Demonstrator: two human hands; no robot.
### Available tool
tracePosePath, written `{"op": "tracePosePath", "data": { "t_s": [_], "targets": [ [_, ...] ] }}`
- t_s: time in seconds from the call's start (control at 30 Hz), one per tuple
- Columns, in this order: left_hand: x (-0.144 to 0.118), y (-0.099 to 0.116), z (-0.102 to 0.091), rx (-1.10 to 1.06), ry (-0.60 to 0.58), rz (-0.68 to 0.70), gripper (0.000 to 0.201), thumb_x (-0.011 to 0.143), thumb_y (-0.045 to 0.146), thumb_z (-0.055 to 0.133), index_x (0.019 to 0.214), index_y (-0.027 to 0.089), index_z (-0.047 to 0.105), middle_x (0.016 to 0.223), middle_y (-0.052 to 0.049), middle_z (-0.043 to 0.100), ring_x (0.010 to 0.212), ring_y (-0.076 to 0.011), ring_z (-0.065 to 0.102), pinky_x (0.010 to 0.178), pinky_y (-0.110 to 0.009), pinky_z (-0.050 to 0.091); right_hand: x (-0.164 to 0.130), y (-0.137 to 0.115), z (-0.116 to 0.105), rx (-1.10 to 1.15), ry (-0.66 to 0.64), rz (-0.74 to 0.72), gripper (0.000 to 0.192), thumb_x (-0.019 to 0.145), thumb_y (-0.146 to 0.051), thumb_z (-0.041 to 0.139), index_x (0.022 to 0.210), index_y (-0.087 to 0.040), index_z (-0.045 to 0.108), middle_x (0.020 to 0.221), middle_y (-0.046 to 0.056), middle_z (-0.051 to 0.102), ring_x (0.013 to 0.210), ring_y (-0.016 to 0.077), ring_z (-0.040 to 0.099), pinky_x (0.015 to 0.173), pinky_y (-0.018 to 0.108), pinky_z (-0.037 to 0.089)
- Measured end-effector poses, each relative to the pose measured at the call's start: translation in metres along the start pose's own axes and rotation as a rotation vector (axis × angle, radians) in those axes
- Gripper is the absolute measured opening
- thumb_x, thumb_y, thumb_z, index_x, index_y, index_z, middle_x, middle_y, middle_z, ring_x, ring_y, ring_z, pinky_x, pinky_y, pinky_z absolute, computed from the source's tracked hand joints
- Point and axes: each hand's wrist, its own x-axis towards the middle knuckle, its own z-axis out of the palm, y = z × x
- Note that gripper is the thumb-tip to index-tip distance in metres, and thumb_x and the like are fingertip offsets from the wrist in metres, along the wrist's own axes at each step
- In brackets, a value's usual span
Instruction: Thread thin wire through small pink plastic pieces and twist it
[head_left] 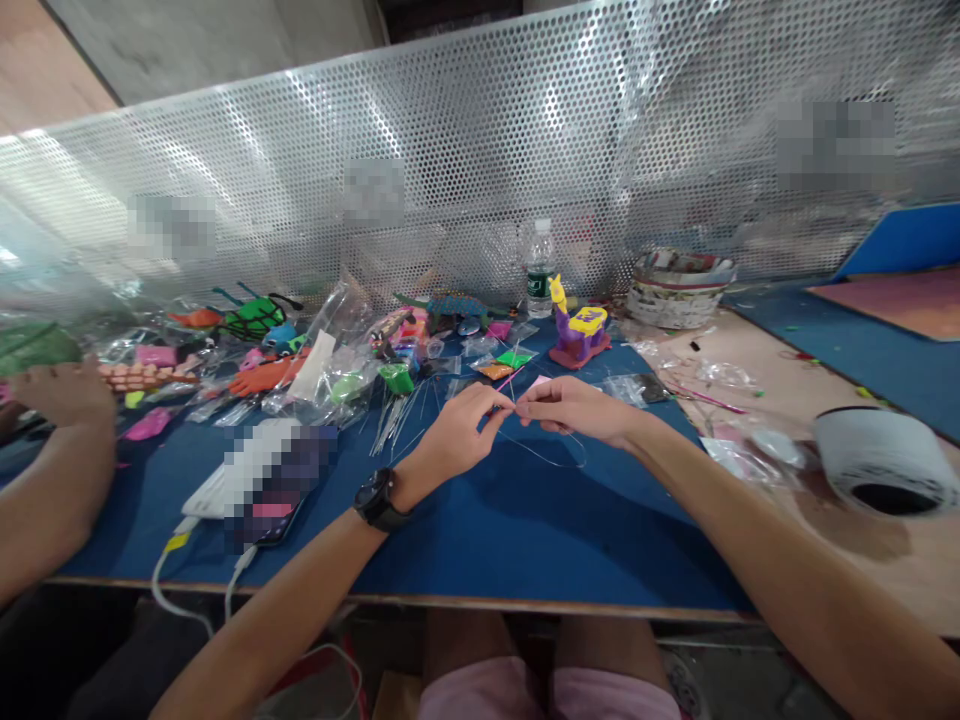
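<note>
My left hand, with a black watch on the wrist, and my right hand meet fingertip to fingertip above the blue mat. Both pinch a thin wire that loops down and to the right below my right hand. A pink stick lies just behind the fingertips. What sits at the exact pinch point is too small to tell.
Bags of coloured beads and bead figures crowd the mat's back left. A purple and yellow bead llama and a water bottle stand behind. A phone lies left. A white tape roll sits right. Another person's arm rests at far left.
</note>
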Motion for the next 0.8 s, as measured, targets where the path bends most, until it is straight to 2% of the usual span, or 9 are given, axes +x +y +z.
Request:
{"op": "tracePosePath", "data": {
  "t_s": [0.13, 0.37, 0.53, 0.7, 0.8],
  "targets": [
    [0.001, 0.001, 0.002, 0.009, -0.008, -0.037, 0.011, 0.095, 0.018, 0.054, 0.094, 0.019, 0.065, 0.086, -0.004, 0.069, 0.083, -0.0163, 0.064, 0.079, -0.029, 0.051, 0.002, 0.003, 0.0, -0.01, 0.011, -0.02, 0.022, 0.081, -0.042, 0.068, 0.082, -0.02, 0.074, 0.069, 0.0, 0.061, 0.054, 0.0089, 0.041, 0.047, 0.023, 0.029],
    [0.003, 0.007, -0.001, -0.045, 0.05, -0.262, 0.009, 0.089, 0.018, 0.061, 0.087, 0.019, 0.069, 0.077, -0.001, 0.07, 0.067, -0.0131, 0.061, 0.066, -0.026, 0.048, 0.006, 0.005, 0.012, -0.15, 0.196, -0.245, 0.02, 0.086, -0.037, 0.061, 0.083, -0.02, 0.07, 0.079, 0.002, 0.069, 0.068, 0.0132, 0.057, 0.061, 0.026, 0.042],
    [0.002, 0.0, 0.001, -0.285, 0.038, -0.445, 0.008, 0.085, 0.022, 0.066, 0.088, 0.016, 0.07, 0.083, -0.005, 0.075, 0.074, -0.0161, 0.068, 0.069, -0.027, 0.053, 0.002, 0.005, 0.018, -0.535, 0.341, -0.439, 0.019, 0.094, -0.031, 0.055, 0.091, -0.022, 0.071, 0.086, 0.002, 0.072, 0.077, 0.0162, 0.062, 0.071, 0.028, 0.044],
    [0.001, -0.014, 0.01, -0.575, -0.097, -0.641, 0.01, 0.081, 0.023, 0.07, 0.083, 0.013, 0.07, 0.078, -0.008, 0.075, 0.069, -0.0173, 0.07, 0.066, -0.029, 0.055, -0.001, 0.008, 0.014, -1.024, 0.269, -0.636, 0.029, 0.099, -0.019, 0.042, 0.098, -0.021, 0.071, 0.098, 0.008, 0.074, 0.091, 0.0193, 0.065, 0.079, 0.031, 0.045],
    [0.002, -0.015, 0.01, -0.564, -0.081, -0.64, 0.01, 0.083, 0.023, 0.068, 0.083, 0.013, 0.07, 0.078, -0.007, 0.074, 0.068, -0.0162, 0.069, 0.065, -0.028, 0.054, 0.0, 0.008, 0.014, -1.069, 0.31, -0.631, 0.026, 0.099, -0.021, 0.045, 0.098, -0.021, 0.071, 0.096, 0.007, 0.076, 0.088, 0.0182, 0.066, 0.076, 0.028, 0.045]
  ]
}}
